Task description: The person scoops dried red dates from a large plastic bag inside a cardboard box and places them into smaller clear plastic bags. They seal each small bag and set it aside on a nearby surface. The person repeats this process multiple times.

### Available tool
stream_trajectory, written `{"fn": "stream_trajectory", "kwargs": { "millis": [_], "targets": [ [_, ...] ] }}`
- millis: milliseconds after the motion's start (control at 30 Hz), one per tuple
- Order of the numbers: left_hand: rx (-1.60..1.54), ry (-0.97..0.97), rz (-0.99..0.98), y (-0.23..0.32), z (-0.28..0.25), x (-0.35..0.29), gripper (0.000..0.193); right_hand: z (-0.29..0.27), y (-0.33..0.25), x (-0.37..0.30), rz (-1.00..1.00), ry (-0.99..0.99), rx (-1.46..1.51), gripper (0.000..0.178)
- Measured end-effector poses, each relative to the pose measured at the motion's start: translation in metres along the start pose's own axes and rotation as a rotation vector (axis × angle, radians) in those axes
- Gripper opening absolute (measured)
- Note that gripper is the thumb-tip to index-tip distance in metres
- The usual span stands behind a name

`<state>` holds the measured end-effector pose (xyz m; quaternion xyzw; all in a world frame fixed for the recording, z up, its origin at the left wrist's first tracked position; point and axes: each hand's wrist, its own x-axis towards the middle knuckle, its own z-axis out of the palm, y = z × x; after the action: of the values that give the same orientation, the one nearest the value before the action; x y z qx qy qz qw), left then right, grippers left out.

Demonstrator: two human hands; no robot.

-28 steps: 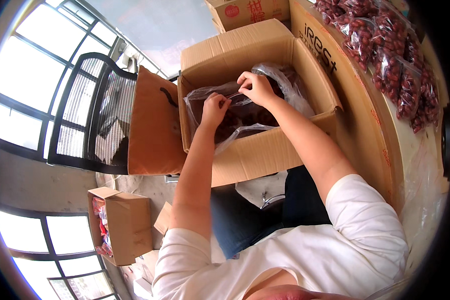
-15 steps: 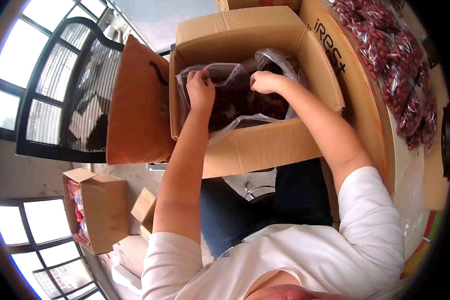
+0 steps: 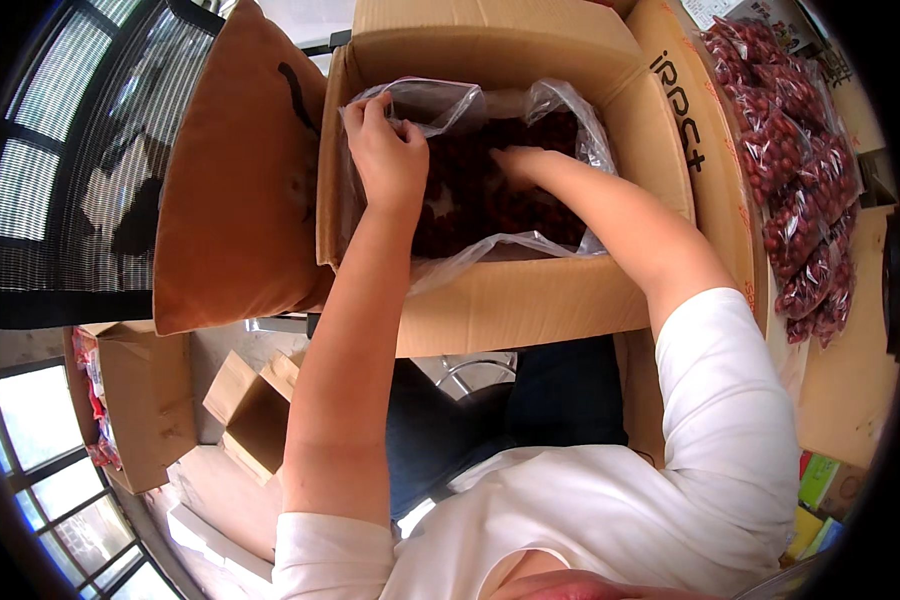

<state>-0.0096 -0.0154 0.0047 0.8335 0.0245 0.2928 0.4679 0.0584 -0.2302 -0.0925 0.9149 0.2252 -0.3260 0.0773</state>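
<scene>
Dark red, small round fruits [image 3: 460,165] lie inside an open brown cardboard box [image 3: 530,310], both hands in among the plastic.

The left hand [image 3: 385,155] has its fingers bent together on the edge of a clear, crinkled plastic bag [image 3: 445,102]; the right hand [image 3: 520,165] dips to the fruits, its fingertips hidden, so I cannot tell whether they are apart or together; a loose, see-through plastic liner [image 3: 525,240] edges the load; to the right, bulging clear bags of red fruits [image 3: 790,185] lie heaped on a pale tan tabletop [image 3: 840,410]; to the left, a plump orange-brown cushion [image 3: 240,190] stands against a black mesh chair back [image 3: 85,190]; beyond, open brown cartons [image 3: 150,400] sit on the greyish floor [image 3: 220,370], near a bright, dark-framed window [image 3: 40,415].
</scene>
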Motion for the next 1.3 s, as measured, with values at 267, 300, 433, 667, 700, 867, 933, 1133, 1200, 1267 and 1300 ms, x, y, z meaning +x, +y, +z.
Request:
{"fn": "stream_trajectory", "kwargs": {
  "millis": [267, 300, 433, 667, 700, 867, 933, 1133, 1200, 1267, 1300],
  "targets": [
    [0.029, -0.064, -0.006, 0.0, 0.003, 0.001, 0.03, 0.015, 0.04, -0.016, 0.037, -0.22, -0.133, 0.071],
    [0.023, -0.071, -0.002, 0.0, 0.005, 0.0, 0.03, 0.017, 0.048, -0.02, 0.135, -0.188, -0.11, 0.078],
    [0.065, -0.059, 0.004, 0.001, -0.002, 0.0, 0.03, -0.013, 0.045, -0.061, 0.516, -0.323, -0.275, 0.107],
    [0.036, -0.05, 0.008, -0.003, 0.001, 0.001, 0.029, -0.046, 0.054, -0.072, 0.523, -0.404, -0.264, 0.11],
    [0.036, -0.051, 0.011, -0.003, 0.001, 0.001, 0.029, -0.056, 0.059, -0.066, 0.473, -0.377, -0.181, 0.107],
    [0.049, -0.038, 0.019, -0.003, 0.003, -0.001, 0.03, -0.064, 0.069, -0.055, 0.515, 0.497, 0.161, 0.088],
    [0.048, -0.028, 0.025, -0.006, 0.004, 0.0, 0.029, -0.081, 0.056, -0.064, 0.639, 0.628, 0.389, 0.082],
    [0.069, -0.061, 0.054, -0.003, 0.005, 0.001, 0.027, -0.054, 0.072, -0.039, 0.587, 0.248, 0.232, 0.07],
    [0.108, -0.091, 0.062, -0.005, 0.006, -0.002, 0.027, -0.038, 0.075, -0.017, 0.689, 0.096, 0.232, 0.076],
    [0.114, -0.117, 0.052, -0.004, 0.005, -0.003, 0.027, -0.028, 0.085, -0.002, 0.823, 0.162, 0.363, 0.082],
    [0.099, -0.125, 0.035, -0.001, 0.003, -0.004, 0.026, -0.024, 0.091, 0.003, 0.888, 0.196, 0.429, 0.086]
  ]
}}
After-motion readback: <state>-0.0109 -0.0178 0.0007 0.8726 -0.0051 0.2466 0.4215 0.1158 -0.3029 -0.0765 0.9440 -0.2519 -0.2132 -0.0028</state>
